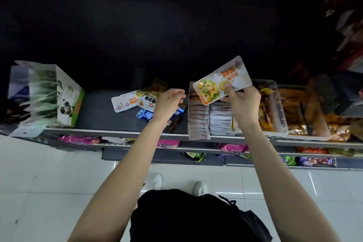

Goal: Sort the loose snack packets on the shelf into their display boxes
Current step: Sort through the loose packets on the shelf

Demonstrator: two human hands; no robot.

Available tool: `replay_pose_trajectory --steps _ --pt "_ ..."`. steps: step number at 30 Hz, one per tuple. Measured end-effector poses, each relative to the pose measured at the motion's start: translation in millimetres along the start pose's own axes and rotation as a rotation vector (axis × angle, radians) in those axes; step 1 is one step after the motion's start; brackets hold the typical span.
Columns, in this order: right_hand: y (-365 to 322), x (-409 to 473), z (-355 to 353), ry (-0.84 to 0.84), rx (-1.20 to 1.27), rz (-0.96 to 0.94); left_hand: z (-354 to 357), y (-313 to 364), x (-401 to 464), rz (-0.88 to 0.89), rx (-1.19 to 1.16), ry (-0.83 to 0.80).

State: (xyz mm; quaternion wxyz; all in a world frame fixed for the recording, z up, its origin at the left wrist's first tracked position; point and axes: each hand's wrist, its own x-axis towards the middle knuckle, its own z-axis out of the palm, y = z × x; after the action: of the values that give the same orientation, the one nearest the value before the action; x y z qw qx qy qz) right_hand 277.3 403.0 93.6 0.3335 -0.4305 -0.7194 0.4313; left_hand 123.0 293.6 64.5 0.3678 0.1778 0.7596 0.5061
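White and orange packet: your right hand [244, 104] holds one snack packet [222, 80] up above the display box, tilted, its printed face showing yellow rings of food on green leaves.
Right grip: your thumb lies on the packet's front near its lower edge with the fingers curled behind it, so the grip is closed on the packet.
Left grip: your left hand [169, 102] hovers over the loose packets with its fingers loosely bent and nothing in them; you are holding nothing there.
Display box: the clear display box [196, 112] sits on the shelf directly under the lifted packet, with two rows of pale packets standing on edge inside it.
Loose packets: a small heap of loose packets [133, 100] lies on the dark shelf [98, 112] just to the left of the box, white, orange and blue ones overlapping, partly hidden by your left hand.
Panda box: a white and green carton [66, 100] with a panda print stands at the shelf's far left, well apart from the heap.
Right side: clear trays [306, 116] of orange and brown snacks stand beside the display box.
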Motion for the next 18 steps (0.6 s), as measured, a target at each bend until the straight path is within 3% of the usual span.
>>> replay_pose_trajectory --steps 2,5,7,10,14,18 --pt "0 16 1 0.016 -0.025 -0.032 10 -13 14 -0.024 0.154 -0.009" --pt "4 39 15 0.017 -0.297 -0.263 25 -21 23 -0.051 0.293 -0.051" --pt "7 49 30 -0.061 -0.462 -0.392 32 -22 25 -0.063 0.249 -0.080" --pt "12 52 46 -0.195 -0.721 -0.439 38 -25 24 -0.059 0.169 -0.101" --pt "9 54 45 -0.164 -0.723 -0.634 39 -27 20 -0.026 0.180 -0.101" --pt "3 55 48 -0.206 -0.772 -0.677 38 -26 15 0.021 0.218 -0.099"
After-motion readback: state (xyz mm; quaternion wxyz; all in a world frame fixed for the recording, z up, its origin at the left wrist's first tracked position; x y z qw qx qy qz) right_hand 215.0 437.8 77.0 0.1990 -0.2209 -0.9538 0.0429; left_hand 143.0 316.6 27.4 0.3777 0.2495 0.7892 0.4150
